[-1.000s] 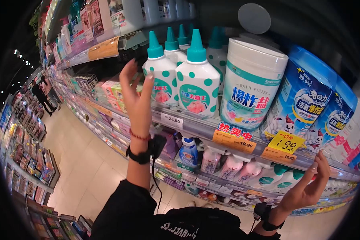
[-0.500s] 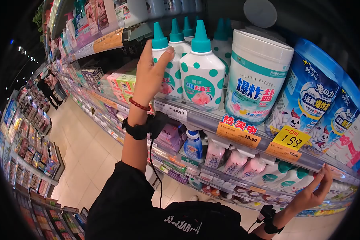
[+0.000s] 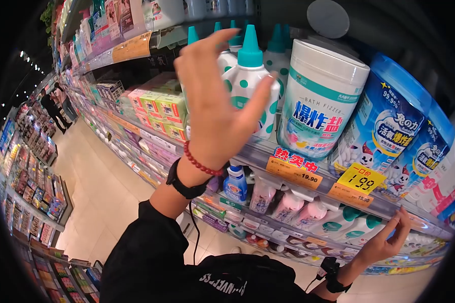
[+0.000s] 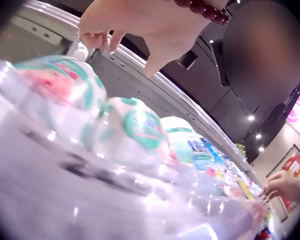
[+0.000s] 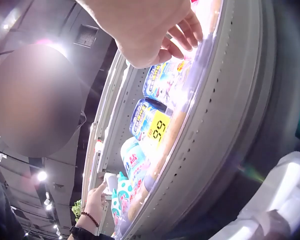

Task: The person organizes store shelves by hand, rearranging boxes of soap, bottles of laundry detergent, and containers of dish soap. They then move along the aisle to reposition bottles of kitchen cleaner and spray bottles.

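Fingers spread and slightly blurred, my left hand (image 3: 217, 101) is raised in front of white bottles with green dots and pointed teal caps, partly hiding them. One such bottle (image 3: 250, 86) stands just behind the thumb. In the left wrist view, the left hand (image 4: 145, 30) is above the dotted bottles (image 4: 135, 122), thumb apart from the fingers, with nothing seen in its grasp. My right hand (image 3: 387, 240) rests its fingertips on the shelf's front edge (image 3: 429, 224), right of a yellow price tag (image 3: 361, 178). The right wrist view shows the right hand (image 5: 150, 30) with loosely bent fingers at that edge.
Beside the bottles stand a white tub (image 3: 321, 101) and blue containers (image 3: 384, 118). Small boxes (image 3: 159, 108) sit to the left. Pink bottles (image 3: 288, 207) fill the shelf below. An aisle floor (image 3: 91, 187) runs at left, with people (image 3: 53, 111) far off.
My left hand reached the leftmost dotted bottle, with thumb and fingers around its upper part, then came off it and moved right, nearer the camera. My right fingertips remain at the shelf edge.
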Motion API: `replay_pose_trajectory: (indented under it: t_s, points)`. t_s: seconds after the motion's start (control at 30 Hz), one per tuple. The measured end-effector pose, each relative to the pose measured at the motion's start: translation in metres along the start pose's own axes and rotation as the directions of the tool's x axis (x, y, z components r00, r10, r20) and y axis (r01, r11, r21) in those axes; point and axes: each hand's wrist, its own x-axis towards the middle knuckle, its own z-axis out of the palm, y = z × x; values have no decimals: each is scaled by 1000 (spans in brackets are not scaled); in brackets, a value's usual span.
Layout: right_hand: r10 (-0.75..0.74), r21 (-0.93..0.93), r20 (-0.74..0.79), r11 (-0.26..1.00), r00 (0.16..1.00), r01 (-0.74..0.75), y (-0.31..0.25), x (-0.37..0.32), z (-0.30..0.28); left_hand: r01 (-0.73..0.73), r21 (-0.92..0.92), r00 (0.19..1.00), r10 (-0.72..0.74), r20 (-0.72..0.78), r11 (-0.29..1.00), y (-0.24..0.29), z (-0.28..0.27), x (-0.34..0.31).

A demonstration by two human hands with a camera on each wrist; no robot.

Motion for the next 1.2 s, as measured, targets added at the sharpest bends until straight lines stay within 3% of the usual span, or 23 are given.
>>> replay_pose_trajectory:
  t_s: [0.03, 0.13, 0.27, 0.4, 0.6, 0.7, 0.77, 0.87, 0.9, 0.97, 1.0, 1.07, 1.13, 1.2]
  points:
    - [-3, 1, -4, 1000, 1000, 3, 1, -1, 0, -59, -1, 998, 59, 22, 998, 2, 5, 1]
    - [-12, 8, -9, 1000, 1000, 12, 3, -1, 1, -59, 8, 982, 56, 178, 998, -4, 19, 3]
    - [-26, -33, -10, 999, 1000, 25, 9, -3, -1, 101, 49, 922, -112, 371, 994, 5, 12, 6]
    - [-64, -75, 12, 995, 998, 65, 8, -2, 0, 13, 58, 922, -35, 385, 998, 0, 15, 10]
    - [-48, -105, 2, 993, 999, 48, -1, -1, 5, 41, 53, 858, -63, 510, 998, -1, 7, 20]
    - [-26, -87, -11, 996, 1000, 25, 1, -1, 6, 212, -216, 839, -65, 539, 953, 5, -9, 36]
    - [-11, -81, -22, 997, 1000, 9, 2, -1, 7, 249, -178, 851, -127, 510, 952, 11, -25, 55]
    - [-48, -74, -42, 996, 998, 45, 4, 1, 9, 343, -110, 782, -218, 584, 933, 16, -53, 98]
    - [-75, -72, -55, 995, 996, 71, 9, 0, 10, 195, -41, 797, -134, 589, 980, 12, -58, 113]
    - [-154, -84, -70, 985, 986, 148, 19, 2, 11, 216, -213, 751, -23, 659, 953, -11, -47, 138]
    - [-144, -69, -91, 988, 985, 137, 20, 3, 12, 273, -248, 681, -5, 733, 930, -11, -42, 149]
    - [-120, -41, -131, 992, 984, 116, 21, 2, 15, 92, 138, 474, -165, 865, 986, 15, -32, 165]
    - [-182, -62, -137, 983, 974, 175, 27, 4, 16, 139, 87, 389, -135, 911, 986, -1, -10, 163]
    - [-198, -115, -141, 976, 970, 183, 26, 5, 17, -123, 181, 263, -144, 954, 976, -11, 16, 172]
